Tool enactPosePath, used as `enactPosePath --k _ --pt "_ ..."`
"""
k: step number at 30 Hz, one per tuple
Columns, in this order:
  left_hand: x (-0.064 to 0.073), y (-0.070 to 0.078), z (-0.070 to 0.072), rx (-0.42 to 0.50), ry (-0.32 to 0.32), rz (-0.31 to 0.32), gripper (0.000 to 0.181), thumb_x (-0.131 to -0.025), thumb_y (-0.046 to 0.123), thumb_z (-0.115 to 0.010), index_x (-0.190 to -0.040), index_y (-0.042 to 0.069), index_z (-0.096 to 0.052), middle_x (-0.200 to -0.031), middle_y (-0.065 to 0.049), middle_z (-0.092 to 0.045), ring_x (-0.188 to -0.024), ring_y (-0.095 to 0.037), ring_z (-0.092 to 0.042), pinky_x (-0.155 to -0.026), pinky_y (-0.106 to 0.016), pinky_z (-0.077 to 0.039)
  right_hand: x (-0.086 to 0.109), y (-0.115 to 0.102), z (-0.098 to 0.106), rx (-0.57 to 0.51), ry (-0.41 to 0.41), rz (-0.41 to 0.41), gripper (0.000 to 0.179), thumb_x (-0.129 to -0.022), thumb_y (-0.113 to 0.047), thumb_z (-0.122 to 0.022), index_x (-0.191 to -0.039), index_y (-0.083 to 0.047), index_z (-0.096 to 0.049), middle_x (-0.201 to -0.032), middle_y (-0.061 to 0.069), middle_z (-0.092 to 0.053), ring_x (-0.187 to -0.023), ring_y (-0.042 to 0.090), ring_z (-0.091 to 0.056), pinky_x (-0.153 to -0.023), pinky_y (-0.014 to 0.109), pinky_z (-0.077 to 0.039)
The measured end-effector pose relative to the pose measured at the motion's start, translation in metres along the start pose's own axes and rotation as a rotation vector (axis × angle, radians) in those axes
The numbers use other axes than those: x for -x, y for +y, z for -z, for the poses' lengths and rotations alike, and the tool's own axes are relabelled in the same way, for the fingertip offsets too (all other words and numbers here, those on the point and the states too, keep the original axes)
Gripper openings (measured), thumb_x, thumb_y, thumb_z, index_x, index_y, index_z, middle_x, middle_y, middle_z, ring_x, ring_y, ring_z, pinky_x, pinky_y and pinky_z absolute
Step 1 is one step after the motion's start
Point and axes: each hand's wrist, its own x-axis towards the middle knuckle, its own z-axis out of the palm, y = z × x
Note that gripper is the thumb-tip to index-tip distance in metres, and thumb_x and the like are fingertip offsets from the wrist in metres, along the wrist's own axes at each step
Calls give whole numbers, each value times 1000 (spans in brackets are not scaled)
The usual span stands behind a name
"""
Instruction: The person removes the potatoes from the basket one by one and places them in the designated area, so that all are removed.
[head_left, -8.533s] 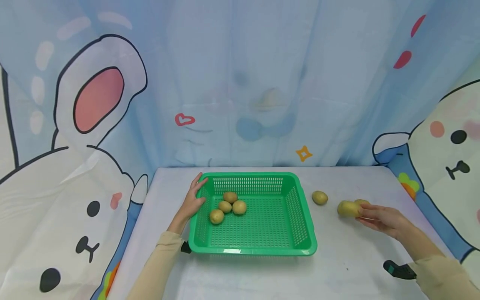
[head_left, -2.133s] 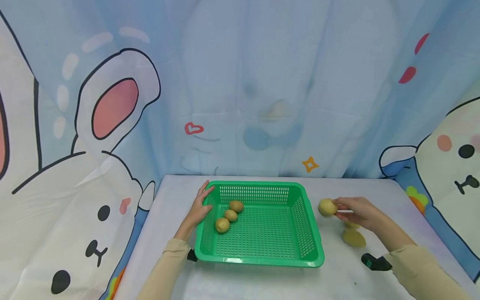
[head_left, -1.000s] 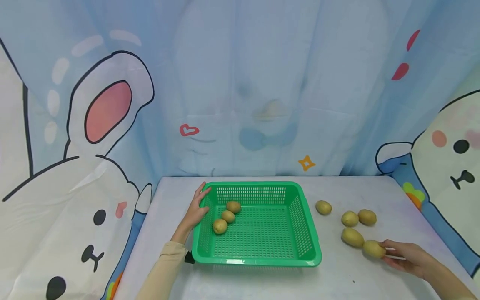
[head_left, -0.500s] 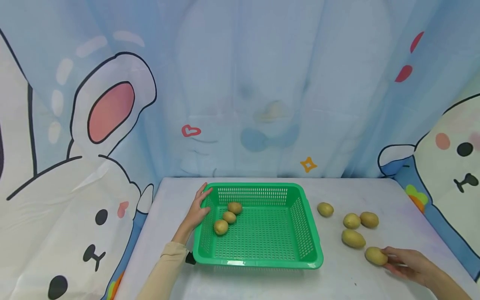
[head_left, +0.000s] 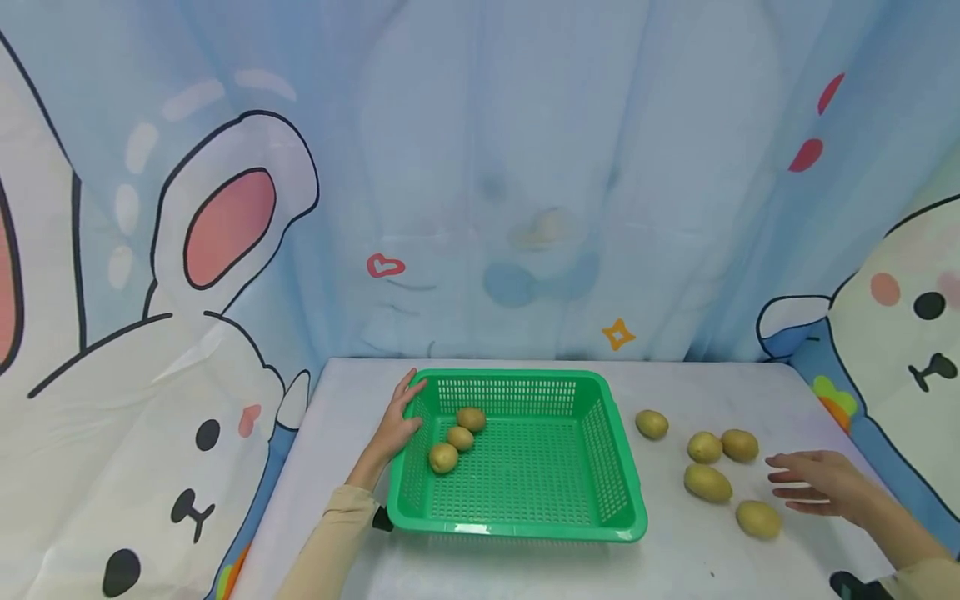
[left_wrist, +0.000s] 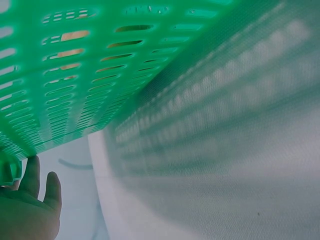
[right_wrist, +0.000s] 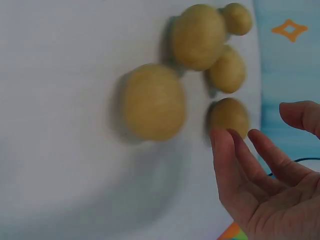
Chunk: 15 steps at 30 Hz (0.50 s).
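Observation:
My left hand (head_left: pixel 392 431) rests at the left rim of a green slotted plastic basket (head_left: pixel 517 527), fingers fairly straight and spread; in the left wrist view two fingers (left_wrist: pixel 53 191) extend beside the basket's wall. Three potatoes (head_left: pixel 460 439) lie inside the basket toward its left. My right hand (head_left: pixel 825 482) hovers with nothing in it, fingers apart, right of several potatoes on the table. Nearest the front is one potato (head_left: pixel 759 520); a longer potato (head_left: pixel 707 483) lies up and left of it. Two more potatoes (head_left: pixel 740 446) touch behind, and another potato (head_left: pixel 652 424) lies close to the basket.
The table has a white cover (head_left: pixel 570 575). Behind it hangs a light blue curtain (head_left: pixel 540 167) with cartoon rabbits, reaching down both sides. A black wrist strap (head_left: pixel 855 586) shows at the right sleeve.
My right hand has let go of the front potato and moved up and away from it. Earlier it moved potatoes on the right; the basket went from several potatoes to three. My left hand stays put.

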Motion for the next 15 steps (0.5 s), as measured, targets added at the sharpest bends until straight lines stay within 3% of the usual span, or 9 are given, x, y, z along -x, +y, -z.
enactPosePath --k 3,7,15 --pt "0 -1 0 2 -2 1 68 -77 -18 -47 -144 -15 -36 -160 -27 -9 -147 -45 -3 -107 -60 -25 0 -19 -1 -14 -36 74 71 -101 -37 -52 -136 22 -33 -103 15 -70 -93 30 -70 -83 43 -55" --pt "0 -2 -1 -1 3 -5 68 -76 -18 -47 -143 -16 -37 -160 -28 -10 -147 -46 -4 -108 -62 -23 2 -41 -11 -48 -88 148 63 -102 -36 -49 -135 17 -42 -112 16 -69 -96 27 -69 -85 44 -54" --pt "0 -1 -1 -6 6 -5 67 -77 -18 -47 -143 -15 -38 -161 -26 -11 -147 -45 -4 -108 -61 -23 3 -79 -42 -110 -145 191 64 -103 -34 -50 -142 13 -35 -114 11 -69 -100 27 -68 -86 40 -54"
